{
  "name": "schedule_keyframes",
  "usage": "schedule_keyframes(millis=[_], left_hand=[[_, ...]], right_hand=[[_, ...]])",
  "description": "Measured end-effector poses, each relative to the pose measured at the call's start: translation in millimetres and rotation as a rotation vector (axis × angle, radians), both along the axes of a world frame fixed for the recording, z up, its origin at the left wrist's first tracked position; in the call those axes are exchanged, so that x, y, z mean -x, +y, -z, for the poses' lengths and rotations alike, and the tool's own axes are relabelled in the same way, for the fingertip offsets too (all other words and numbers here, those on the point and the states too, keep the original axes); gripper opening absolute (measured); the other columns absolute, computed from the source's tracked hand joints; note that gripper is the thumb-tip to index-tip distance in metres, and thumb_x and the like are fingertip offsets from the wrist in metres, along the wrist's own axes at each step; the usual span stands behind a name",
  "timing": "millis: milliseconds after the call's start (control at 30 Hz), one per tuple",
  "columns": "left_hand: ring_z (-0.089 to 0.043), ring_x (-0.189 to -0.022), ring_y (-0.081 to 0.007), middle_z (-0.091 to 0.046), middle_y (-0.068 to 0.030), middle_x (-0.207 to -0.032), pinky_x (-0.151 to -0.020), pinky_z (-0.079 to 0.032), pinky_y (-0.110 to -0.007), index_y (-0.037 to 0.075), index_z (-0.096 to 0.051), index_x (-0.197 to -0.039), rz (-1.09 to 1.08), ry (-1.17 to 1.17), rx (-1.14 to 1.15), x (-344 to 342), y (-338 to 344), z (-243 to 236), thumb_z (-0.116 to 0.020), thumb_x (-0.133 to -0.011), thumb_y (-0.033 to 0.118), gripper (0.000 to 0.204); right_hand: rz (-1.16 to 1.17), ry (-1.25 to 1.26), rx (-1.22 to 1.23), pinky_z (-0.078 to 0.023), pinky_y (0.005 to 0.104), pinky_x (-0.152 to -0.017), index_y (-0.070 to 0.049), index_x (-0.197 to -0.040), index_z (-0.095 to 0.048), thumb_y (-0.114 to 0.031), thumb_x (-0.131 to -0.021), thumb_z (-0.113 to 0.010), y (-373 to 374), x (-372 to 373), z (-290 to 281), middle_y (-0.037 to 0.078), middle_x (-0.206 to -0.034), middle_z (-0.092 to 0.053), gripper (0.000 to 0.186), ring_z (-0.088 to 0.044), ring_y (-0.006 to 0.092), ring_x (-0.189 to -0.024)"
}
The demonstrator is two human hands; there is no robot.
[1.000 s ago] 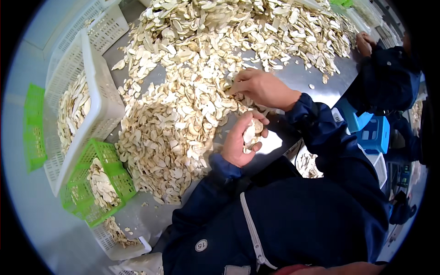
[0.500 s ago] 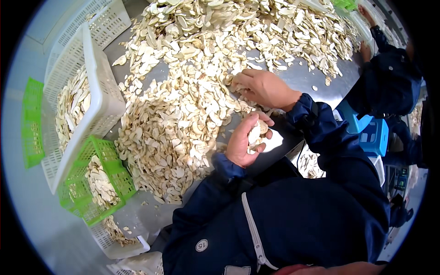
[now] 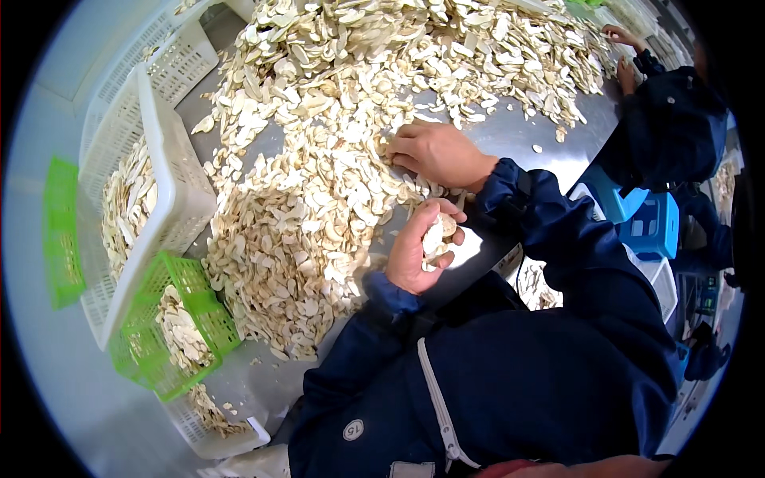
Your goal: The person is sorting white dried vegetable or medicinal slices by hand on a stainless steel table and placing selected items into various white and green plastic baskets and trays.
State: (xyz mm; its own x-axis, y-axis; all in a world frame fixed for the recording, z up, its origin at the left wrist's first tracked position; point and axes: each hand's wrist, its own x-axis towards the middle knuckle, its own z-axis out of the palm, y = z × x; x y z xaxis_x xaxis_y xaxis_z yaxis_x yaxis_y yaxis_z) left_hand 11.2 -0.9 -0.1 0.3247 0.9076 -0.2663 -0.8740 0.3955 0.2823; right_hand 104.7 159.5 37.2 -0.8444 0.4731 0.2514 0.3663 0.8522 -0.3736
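Note:
A broad heap of pale, dried-looking slices (image 3: 271, 231) covers much of the metal table; their exact kind I cannot tell. My left hand (image 3: 413, 248), palm turned up near the table's front edge, is closed around several slices (image 3: 436, 239). Just beyond it, my right hand (image 3: 448, 155) reaches palm down to the edge of the heap. Its fingers are bent and its fingertips touch the slices there. Whatever lies under those fingers is hidden.
At the left stand a large white basket (image 3: 179, 171) and a green basket (image 3: 215, 323), both holding slices. A lower white basket (image 3: 259, 430) is beneath. On the right are a blue plastic crate (image 3: 655, 227) and a co-worker's dark sleeve (image 3: 677, 107) beside the table (image 3: 574, 151).
My right hand has shifted slightly left along the heap's edge. My left hand stays closed on its slices and sits a little further left. The whole view has tilted slightly.

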Motion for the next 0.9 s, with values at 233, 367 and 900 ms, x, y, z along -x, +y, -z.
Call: schedule_keyframes(millis=[233,367,900], left_hand=[[-0.062,-0.084,-0.0129,-0.062,-0.0062,-0.102,-0.051,-0.043,-0.022,0.008,-0.059,-0.108,-0.071,0.14,-0.059,3.7,-3.3,10.3,-0.054,-0.1,0.026,0.021],[-0.062,-0.091,-0.0177,-0.058,-0.0082,-0.106,-0.082,-0.05,-0.031,0.005,-0.057,-0.115,-0.352,1.016,-0.871,-0.9,3.7,8.9,-0.066,-0.083,0.006,0.034],[-0.063,-0.072,-0.0142,-0.064,-0.0021,-0.094,-0.049,-0.038,-0.026,0.011,-0.064,-0.111,-0.096,0.073,-0.284,-27.8,20.8,35.5,-0.057,-0.09,0.028,0.028]], right_hand=[[0.236,-0.028,0.321,-0.052,0.0379,-0.07,-0.004,-0.102,-0.066,-0.018,-0.096,-0.065,4.4,-15.6,-16.2,0.012,-0.086,-0.071,0.016,-0.067,0.0251,-0.077],[0.273,0.045,0.613,-0.051,0.0261,-0.074,0.0,-0.096,-0.069,-0.012,-0.094,-0.071,10.8,-63.5,-15.1,0.002,-0.084,-0.068,0.013,-0.061,0.0081,-0.081],[-0.463,-0.332,0.611,-0.051,0.0245,-0.072,-0.001,-0.104,-0.068,-0.003,-0.095,-0.068,-76.8,127.8,-109.0,0.001,-0.091,-0.067,0.008,-0.062,0.0085,-0.079]])
